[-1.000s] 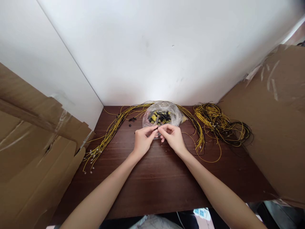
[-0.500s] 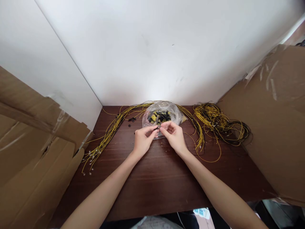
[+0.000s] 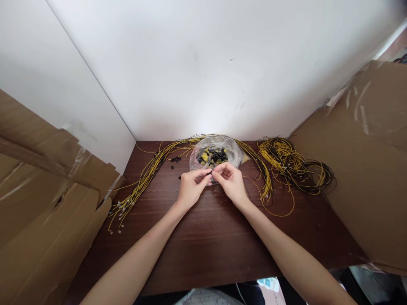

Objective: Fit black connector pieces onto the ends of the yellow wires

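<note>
My left hand and my right hand meet fingertip to fingertip in front of a clear plastic bag. Both pinch a small black part, mostly covered by the fingers, so its exact kind cannot be made out. Inside the open bag lie many small black and yellow pieces. Left of the bag, several loose black parts and a small black ring rest on the brown table.
A bundle of yellow and black wires arcs behind the bag, its left ends tipped with small pale connectors. A tangled wire coil lies at the right. Cardboard sheets flank the table, with a white wall behind.
The fingertips have drawn slightly closer together around the small black part, covering more of it. Otherwise everything stays in place.
</note>
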A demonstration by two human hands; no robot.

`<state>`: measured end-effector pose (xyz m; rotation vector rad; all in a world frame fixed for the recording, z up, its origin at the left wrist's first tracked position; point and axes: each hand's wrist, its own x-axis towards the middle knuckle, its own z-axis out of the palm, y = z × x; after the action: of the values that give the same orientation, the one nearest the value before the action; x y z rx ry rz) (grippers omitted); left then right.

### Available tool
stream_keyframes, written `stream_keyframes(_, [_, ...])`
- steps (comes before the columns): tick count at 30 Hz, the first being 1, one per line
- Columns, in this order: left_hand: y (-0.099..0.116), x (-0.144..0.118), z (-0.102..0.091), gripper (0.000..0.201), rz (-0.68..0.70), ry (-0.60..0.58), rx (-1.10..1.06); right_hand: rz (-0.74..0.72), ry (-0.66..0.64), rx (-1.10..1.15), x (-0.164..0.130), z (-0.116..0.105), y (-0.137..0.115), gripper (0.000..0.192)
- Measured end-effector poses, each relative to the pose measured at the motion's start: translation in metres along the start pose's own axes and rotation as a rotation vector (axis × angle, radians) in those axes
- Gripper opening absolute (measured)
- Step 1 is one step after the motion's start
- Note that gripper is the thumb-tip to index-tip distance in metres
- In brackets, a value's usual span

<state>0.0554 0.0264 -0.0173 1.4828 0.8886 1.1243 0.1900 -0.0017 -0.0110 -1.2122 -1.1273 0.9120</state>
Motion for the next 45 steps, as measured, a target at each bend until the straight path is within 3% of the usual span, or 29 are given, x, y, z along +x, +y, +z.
stream_keyframes(5, [0.002, -0.0003, -0.0003, 0.023, -0.015, -0.015, 0.0, 0.025, -0.005, 0.013, 0.0002, 0.0005, -0.0018, 0.018])
stream_keyframes(14, [0.0018, 0.0035, -0.0012, 0.028, -0.099, 0.062, -0.04, 0.104, -0.07, 0.022, 0.0041, -0.0044, -0.0076, 0.032])
stream_keyframes(36, [0.0051, 0.0021, 0.0003, 0.025, -0.094, 0.014, -0.089, 0.063, -0.076, -0.096, 0.0009, -0.0032, -0.0022, 0.024])
stream_keyframes(45, [0.0047, 0.0046, -0.0012, 0.027, -0.12, 0.049, -0.108, 0.054, -0.043, -0.146, 0.0025, -0.0046, -0.0085, 0.025])
